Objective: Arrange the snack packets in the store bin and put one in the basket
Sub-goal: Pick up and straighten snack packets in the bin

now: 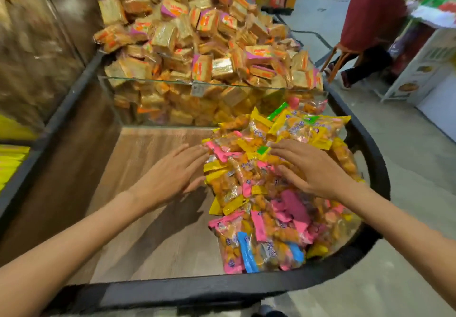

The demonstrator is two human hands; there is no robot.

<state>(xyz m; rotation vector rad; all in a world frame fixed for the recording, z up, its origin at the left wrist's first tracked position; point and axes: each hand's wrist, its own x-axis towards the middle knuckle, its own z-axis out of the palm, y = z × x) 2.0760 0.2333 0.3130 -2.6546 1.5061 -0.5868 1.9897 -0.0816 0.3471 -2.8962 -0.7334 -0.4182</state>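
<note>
A store bin [246, 286] with a black rim and a wood-grain floor is seen from above. Its near compartment is bounded at the back by a glass divider [172, 83]. The snack packets [266, 193] are heaped in the right half of this compartment, against the curved right wall; the left half of the floor is bare wood. The packets are clear bags of orange snacks with yellow, pink, green and blue ends, lying at mixed angles and overlapping one another.

The left hand [172, 176] is held flat with the fingers straight and slightly spread, and nothing is gripped; its fingertips are set against the left edge of the heap, where a pink-ended packet lies. The right hand [311, 168] is laid palm down on top of the heap with the fingers extended and spread, and nothing is gripped by it either; the packets are only pressed or touched. Both forearms are stretched in over the near rim.

Beyond the divider, a second compartment is piled high with square wrapped packets [197, 45] in orange and pink, the pile rising above the glass. A small label [197, 91] is fixed to the divider. On the right, a person in a dark red garment [370, 13] is seen standing on the grey floor beside white shelving [419, 70]. Yellow packages [12, 161] are visible at the far left edge. The frame is blurred towards its edges.
</note>
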